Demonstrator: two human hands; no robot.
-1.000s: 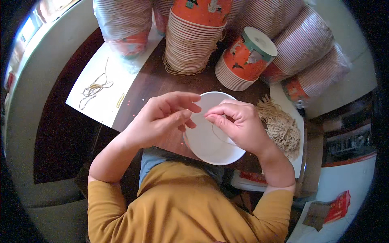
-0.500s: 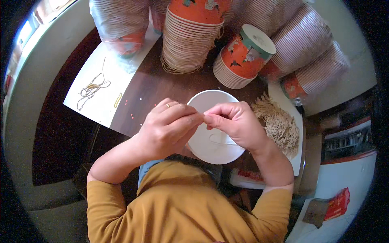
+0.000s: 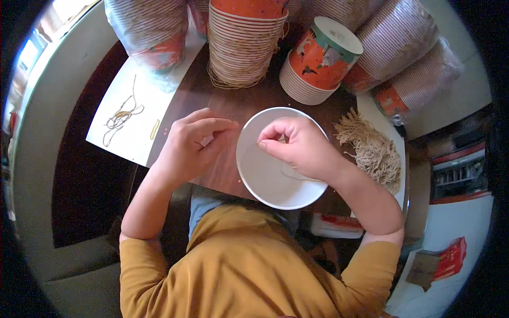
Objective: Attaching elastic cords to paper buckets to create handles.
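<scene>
A white-lined paper bucket (image 3: pixel 253 177) stands mouth up in front of me, with a thin pale cord (image 3: pixel 305 178) inside by its right wall. My right hand (image 3: pixel 302 146) hangs over the bucket's mouth, thumb and forefinger pinched together; the cord passes up behind this hand, and its end is hidden. Left of the rim, my left hand (image 3: pixel 192 139) is over the brown table, its thumb and fingers brought together at the tips. Anything between those tips is too small to make out.
A bundle of beige cords (image 3: pixel 374 153) lies to the right. Orange buckets stand stacked upside down (image 3: pixel 318 63) and in a tall pile (image 3: pixel 244 47). Plastic-wrapped stacks (image 3: pixel 400 32) line the back. A loose cord (image 3: pixel 123 117) rests on a white sheet (image 3: pixel 103 119) at left.
My hands, which met over the bucket, have come apart. The left has moved left off the rim, while the right stays above the bucket.
</scene>
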